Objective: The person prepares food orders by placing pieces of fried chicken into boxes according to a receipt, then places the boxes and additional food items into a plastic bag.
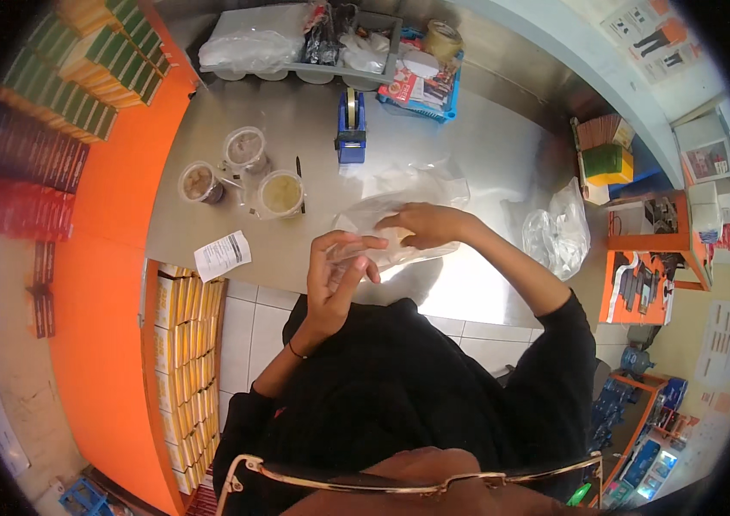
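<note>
A clear plastic bag (439, 191) lies crumpled on the steel counter in front of me. At the bag's near left edge is my left hand (335, 279), its fingers curled around a fold of the film. My right hand (425, 225) reaches across from the right, palm down, fingers spread and touching the bag; whether they are inside it or on top I cannot tell. Left of the bag stand several clear cups: one with a pale yellowish drink (281, 194), one with a brown drink (200, 184), and another brownish one (245, 150) behind them.
A blue tape dispenser (351, 129) stands beyond the bag. A paper receipt (223, 255) lies at the counter's left front edge. Another clear plastic bag (558, 230) is at the right. A grey tray (330, 72) and a blue basket (434, 105) line the back.
</note>
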Demonstrator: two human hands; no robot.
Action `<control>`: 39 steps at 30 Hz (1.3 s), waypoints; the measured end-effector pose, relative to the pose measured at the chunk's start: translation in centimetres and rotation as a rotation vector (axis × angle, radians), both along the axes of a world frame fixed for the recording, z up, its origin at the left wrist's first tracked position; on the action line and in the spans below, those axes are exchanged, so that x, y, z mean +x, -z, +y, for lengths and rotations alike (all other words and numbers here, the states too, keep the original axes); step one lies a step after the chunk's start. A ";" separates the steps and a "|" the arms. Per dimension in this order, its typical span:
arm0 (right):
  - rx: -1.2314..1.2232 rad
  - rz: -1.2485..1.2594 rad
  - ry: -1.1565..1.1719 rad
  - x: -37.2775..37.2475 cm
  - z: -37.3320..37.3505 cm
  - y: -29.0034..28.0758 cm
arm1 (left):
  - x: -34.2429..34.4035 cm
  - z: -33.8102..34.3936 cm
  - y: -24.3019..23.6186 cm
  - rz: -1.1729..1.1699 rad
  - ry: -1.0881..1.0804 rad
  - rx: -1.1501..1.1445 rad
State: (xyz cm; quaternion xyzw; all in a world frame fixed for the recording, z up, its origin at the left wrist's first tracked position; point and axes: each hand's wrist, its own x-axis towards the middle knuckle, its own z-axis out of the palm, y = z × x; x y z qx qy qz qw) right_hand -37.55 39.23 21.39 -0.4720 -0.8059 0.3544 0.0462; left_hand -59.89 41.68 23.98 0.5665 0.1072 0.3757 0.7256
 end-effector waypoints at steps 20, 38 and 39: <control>0.362 0.115 0.106 -1.3 -0.1 6.2 | 0.7 -0.4 -3.1 0.141 0.112 0.112; 0.588 0.337 0.785 -0.8 -9.0 10.6 | 3.8 5.5 11.2 0.491 -0.035 0.779; 0.500 0.332 0.921 -3.5 -7.8 8.1 | 4.7 5.7 13.1 0.404 0.059 0.492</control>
